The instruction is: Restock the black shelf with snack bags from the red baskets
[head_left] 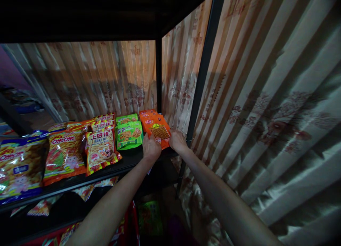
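An orange snack bag lies at the right end of the black shelf, tilted up toward the back on top of other orange bags. My left hand grips its lower left corner, fingers bent over the edge. At the lower right edge, my right hand pinches the same bag. Just left of it stands a green snack bag, close to my left hand, with another green bag behind. The undersides of both hands' grips are hidden.
Left along the shelf stand a shrimp-chip bag, an orange-red bag and a blue-edged bag. A black post rises by my right hand, with pleated curtains beyond. More packets sit on a lower shelf.
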Motion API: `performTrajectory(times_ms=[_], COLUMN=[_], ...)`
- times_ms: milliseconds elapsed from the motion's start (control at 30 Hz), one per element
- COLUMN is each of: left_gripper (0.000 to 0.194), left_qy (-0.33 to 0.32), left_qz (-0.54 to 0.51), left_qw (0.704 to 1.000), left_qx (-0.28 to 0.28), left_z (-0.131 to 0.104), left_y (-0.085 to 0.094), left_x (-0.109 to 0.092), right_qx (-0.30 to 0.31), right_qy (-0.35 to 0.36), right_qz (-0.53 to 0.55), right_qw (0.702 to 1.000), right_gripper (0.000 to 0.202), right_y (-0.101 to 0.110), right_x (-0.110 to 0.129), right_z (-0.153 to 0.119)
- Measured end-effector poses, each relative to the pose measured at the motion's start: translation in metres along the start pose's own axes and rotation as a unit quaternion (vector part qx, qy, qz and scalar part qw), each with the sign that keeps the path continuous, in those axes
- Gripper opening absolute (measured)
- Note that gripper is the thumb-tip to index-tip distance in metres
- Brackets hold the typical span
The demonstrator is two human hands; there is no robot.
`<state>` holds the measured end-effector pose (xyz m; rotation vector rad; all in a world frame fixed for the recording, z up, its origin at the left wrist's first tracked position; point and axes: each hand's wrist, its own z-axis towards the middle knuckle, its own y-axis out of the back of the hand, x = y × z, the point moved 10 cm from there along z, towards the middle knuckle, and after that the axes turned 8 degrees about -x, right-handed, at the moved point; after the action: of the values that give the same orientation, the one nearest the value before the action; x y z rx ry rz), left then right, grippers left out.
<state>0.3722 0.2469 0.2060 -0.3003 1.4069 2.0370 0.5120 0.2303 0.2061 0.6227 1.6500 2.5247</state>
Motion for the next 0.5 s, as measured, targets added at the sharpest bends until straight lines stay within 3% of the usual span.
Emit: performTrajectory(times_ms=[200,500], left_gripper=[0.053,0.05], left_qy=[0.018,0.109], left_qz=[-0.063,-0.05], left_qw=[0.998,0.993], left_qx=[-0.006,0.008], left_z=[0.013,0.052], left_y=[-0.001,-0.017], left_x=[-0.012,0.002], right_qx=[-0.023,-0.04], right_qy=[0.004,0.008], right_qz=[-0.017,-0.029], right_qw=[1.0,0.999], right_gripper=[0.034,0.046], right_y=[0.001,0.001], right_x=[0.005,0.014], right_z=[-0.002,-0.003])
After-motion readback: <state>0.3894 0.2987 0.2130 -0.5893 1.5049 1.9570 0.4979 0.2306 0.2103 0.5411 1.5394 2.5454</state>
